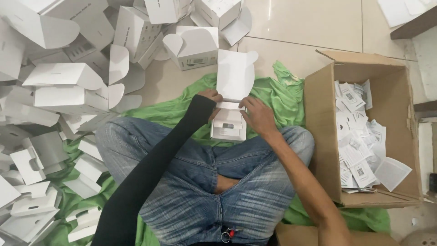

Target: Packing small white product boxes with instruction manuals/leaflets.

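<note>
Nearest the camera the person sits cross-legged in faded blue jeans on a green cloth spread over the tiled floor, with a small red and metal piece lying at the near edge of the lap. Just beyond the knees, both hands meet on a small white box that rests on the lap at the centre of the scene, its lid flap standing open and pointing away. The left hand, reaching out of a long black sleeve, grips the box's far left corner at the fold of the flap, fingers curled on the card. The right hand, on a bare forearm, lies over the right side of the box with its fingers pressed onto the top edge near the hinge. To the right, beside the knee, an open brown cardboard carton stands on the cloth and floor, holding a loose heap of small white printed leaflets. On the left, a large pile of similar white boxes, many with open flaps, spreads from near to far. One more open white box sits on the floor just beyond the lid flap.
</note>
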